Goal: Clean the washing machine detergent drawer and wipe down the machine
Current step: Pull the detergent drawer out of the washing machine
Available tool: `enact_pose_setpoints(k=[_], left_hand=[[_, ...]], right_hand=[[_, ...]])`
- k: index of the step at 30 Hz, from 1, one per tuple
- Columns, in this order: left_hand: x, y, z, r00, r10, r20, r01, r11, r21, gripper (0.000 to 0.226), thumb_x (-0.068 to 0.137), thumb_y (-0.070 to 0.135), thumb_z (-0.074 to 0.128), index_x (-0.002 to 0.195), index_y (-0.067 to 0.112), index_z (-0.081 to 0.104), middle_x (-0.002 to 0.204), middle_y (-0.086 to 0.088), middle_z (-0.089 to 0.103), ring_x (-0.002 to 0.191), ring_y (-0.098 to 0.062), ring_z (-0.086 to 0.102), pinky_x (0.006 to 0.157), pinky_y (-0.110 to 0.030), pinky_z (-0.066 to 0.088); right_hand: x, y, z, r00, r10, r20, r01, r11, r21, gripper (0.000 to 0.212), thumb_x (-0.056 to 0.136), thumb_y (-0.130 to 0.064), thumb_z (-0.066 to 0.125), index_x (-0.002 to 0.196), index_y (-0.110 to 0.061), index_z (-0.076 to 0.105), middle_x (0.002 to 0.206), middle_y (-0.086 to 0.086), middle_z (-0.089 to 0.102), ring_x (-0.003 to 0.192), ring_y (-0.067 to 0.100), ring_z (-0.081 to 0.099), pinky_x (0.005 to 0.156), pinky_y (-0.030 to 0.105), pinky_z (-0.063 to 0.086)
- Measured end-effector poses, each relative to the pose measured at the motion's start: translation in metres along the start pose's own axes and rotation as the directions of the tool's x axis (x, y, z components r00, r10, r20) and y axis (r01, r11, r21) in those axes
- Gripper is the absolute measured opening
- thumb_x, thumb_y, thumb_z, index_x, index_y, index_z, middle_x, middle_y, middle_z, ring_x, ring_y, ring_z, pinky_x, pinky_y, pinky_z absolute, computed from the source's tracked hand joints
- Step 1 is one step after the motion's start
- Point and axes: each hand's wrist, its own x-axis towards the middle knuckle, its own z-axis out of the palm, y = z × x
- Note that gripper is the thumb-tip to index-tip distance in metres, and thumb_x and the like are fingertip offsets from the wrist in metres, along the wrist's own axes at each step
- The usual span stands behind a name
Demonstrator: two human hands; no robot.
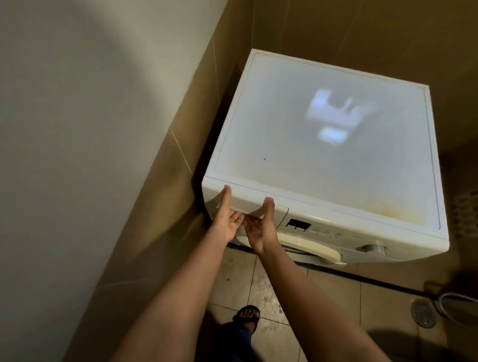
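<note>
A white front-loading washing machine stands in the corner, its flat top dusty with a yellowish stain near the front right. The detergent drawer sits shut at the front upper left of the machine. My left hand holds the drawer's left part, thumb up on its face and fingers hooked under its lower edge. My right hand grips the drawer's right part the same way, thumb on top and fingers underneath. The fingertips of both hands are hidden beneath the drawer front.
Right of the drawer are a small display, buttons and a dial. The round door shows below. Tiled walls close in at the left and back. A floor drain and a hose lie at the right. My sandalled foot stands on the tiled floor.
</note>
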Motion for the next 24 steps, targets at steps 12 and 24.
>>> enact_pose_setpoints(k=[12,24], left_hand=[[0.016,-0.007,-0.002,0.999,0.05,0.01,-0.049,0.999,-0.015,0.094,0.065,0.063,0.069,0.137,0.009,0.041,0.121,-0.017,0.061,0.11,-0.025,0.06,0.092,-0.032,0.05],[0.001,-0.025,-0.022,0.999,0.036,0.018,-0.037,0.999,0.032,0.074,0.085,0.058,0.056,0.137,0.008,0.04,0.111,-0.013,0.062,0.105,-0.023,0.059,0.101,-0.041,0.045]], right_hand=[[0.002,0.005,-0.002,0.998,-0.027,-0.051,0.021,0.994,-0.11,0.104,0.06,-0.068,0.058,0.136,0.001,0.04,0.13,0.017,0.055,0.12,0.021,0.052,0.104,0.029,0.036],[-0.045,-0.029,-0.034,0.999,0.002,0.051,0.044,0.497,-0.867,0.079,0.074,-0.068,0.055,0.124,-0.007,0.054,0.1,0.008,0.067,0.083,0.017,0.069,0.077,0.028,0.057]])
